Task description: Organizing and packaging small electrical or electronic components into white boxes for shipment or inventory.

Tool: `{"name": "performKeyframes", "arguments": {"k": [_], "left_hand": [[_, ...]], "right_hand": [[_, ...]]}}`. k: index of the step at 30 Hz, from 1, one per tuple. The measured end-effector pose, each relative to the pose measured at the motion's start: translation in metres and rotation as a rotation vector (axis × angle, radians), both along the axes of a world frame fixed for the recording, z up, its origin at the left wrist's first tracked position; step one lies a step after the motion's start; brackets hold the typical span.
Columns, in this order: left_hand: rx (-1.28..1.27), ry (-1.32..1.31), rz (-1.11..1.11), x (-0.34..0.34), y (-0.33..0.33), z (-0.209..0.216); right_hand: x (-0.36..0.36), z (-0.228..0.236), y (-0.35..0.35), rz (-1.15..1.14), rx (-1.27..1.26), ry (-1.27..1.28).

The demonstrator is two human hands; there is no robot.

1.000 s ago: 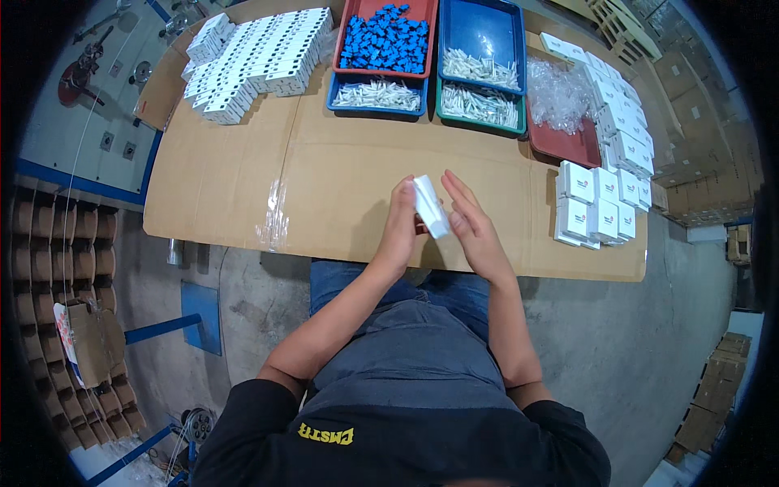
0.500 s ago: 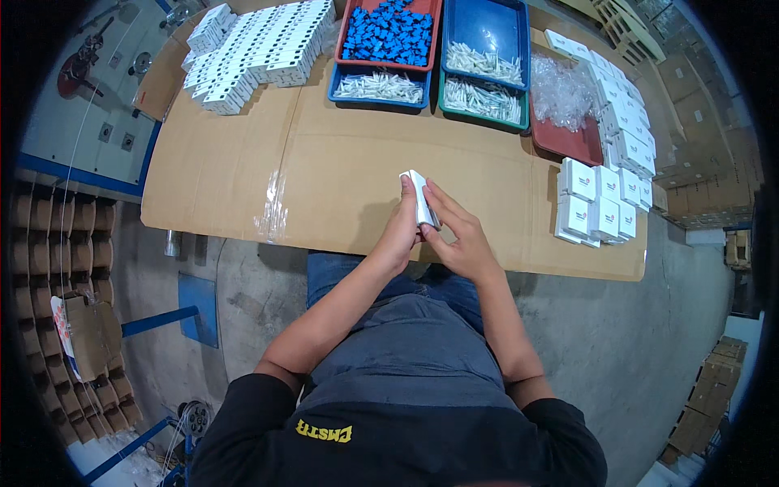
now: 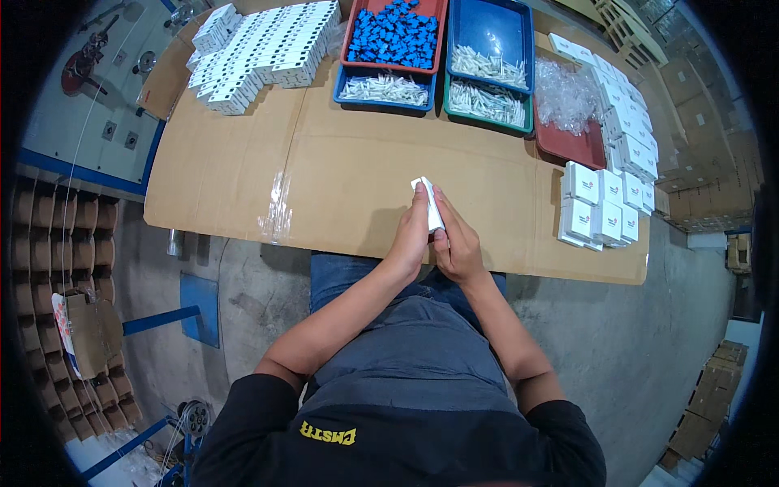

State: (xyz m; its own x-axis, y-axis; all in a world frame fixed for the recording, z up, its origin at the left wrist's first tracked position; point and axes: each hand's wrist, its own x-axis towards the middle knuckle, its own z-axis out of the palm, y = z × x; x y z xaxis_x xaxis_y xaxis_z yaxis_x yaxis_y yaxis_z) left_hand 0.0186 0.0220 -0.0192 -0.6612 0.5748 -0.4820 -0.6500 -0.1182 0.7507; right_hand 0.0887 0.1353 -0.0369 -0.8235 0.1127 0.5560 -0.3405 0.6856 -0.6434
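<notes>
Between my two hands is a white small box (image 3: 434, 213), held near the front edge of the cardboard-covered table (image 3: 219, 174). My left hand (image 3: 411, 231) grips it from the left, with its thumb along the top. My right hand (image 3: 460, 243) presses against its right side, fingers closed around it. Most of the box is hidden by my palms and fingers; only its narrow white upper faces show.
White boxes (image 3: 268, 49) stand in rows at the far left; more white boxes (image 3: 599, 203) are stacked at right. A red tray (image 3: 350, 57) holds blue pieces. Blue (image 3: 491, 12) and green (image 3: 487, 123) trays hold white sticks. Clear plastic (image 3: 564, 93) fills another red tray (image 3: 572, 148).
Both hands have shifted slightly to the right with the white box. My right hand has closed in, its fingers now more upright and pressed nearer to the left hand.
</notes>
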Motion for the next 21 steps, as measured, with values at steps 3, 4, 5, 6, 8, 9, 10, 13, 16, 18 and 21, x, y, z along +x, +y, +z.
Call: {"name": "performKeyframes", "arguments": {"k": [3, 4, 5, 6, 8, 9, 10, 13, 16, 18, 21], "left_hand": [[0.042, 0.003, 0.058, 0.002, 0.004, 0.001], [0.028, 0.016, 0.119, 0.005, 0.006, 0.004], [0.013, 0.03, 0.182, 0.007, 0.007, 0.008], [0.015, 0.035, 0.18, 0.008, 0.008, 0.01], [0.02, -0.016, 0.209, 0.01, 0.009, 0.012], [0.02, -0.015, 0.207, 0.01, 0.011, 0.014], [0.022, -0.009, 0.215, 0.011, 0.013, 0.016], [0.046, -0.039, 0.195, 0.011, 0.007, 0.012], [0.087, -0.066, 0.176, 0.01, 0.008, 0.003], [0.098, -0.056, 0.193, 0.01, 0.009, -0.002], [0.071, -0.094, 0.185, 0.008, 0.011, -0.009]], "right_hand": [[-0.003, -0.001, -0.001, -0.002, 0.015, 0.033], [-0.002, -0.005, -0.004, -0.004, -0.014, 0.03], [-0.001, -0.006, -0.005, -0.004, -0.043, 0.028], [0.0, -0.006, -0.006, -0.005, -0.042, 0.034], [0.002, -0.004, -0.008, -0.016, -0.062, 0.005], [0.002, -0.002, -0.007, -0.017, -0.063, 0.006], [0.002, -0.001, -0.005, -0.023, -0.054, 0.008], [0.005, 0.0, -0.007, -0.023, -0.049, 0.007], [0.004, 0.0, -0.006, -0.022, -0.082, -0.005], [0.006, 0.0, -0.007, -0.018, -0.12, -0.014], [0.006, 0.003, -0.004, -0.008, -0.136, -0.059]]}}
